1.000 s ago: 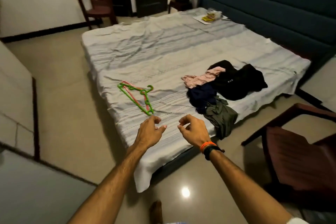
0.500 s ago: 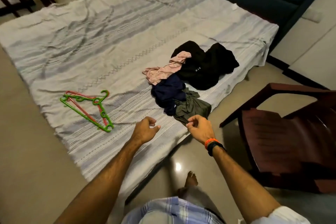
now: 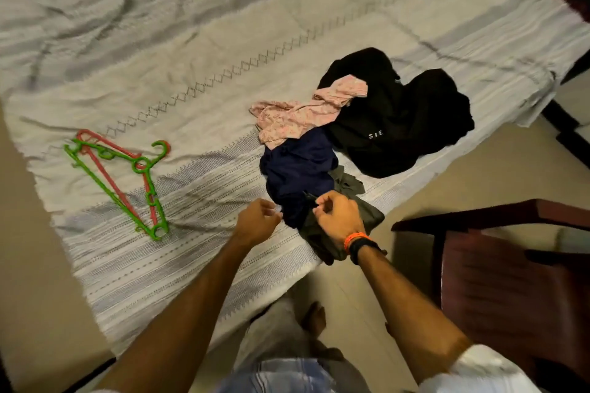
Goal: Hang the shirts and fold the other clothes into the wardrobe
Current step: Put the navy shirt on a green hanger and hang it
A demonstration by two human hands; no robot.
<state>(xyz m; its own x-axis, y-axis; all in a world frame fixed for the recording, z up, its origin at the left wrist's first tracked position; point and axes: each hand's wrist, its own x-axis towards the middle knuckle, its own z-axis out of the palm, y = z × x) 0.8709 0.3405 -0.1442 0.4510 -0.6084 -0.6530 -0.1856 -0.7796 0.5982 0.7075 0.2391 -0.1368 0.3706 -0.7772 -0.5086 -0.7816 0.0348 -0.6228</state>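
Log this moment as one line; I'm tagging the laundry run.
phase: reaching pile | right hand: over olive garment, grasp unclear | left hand: curled, holds nothing | hangers: on bed

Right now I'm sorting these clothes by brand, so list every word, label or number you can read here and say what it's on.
"SIE": small white letters on the black garment lying on the bed. More letters may be hidden in its folds.
No readable print shows on the pink garment, the navy garment, the olive garment, the hangers or the wristbands.
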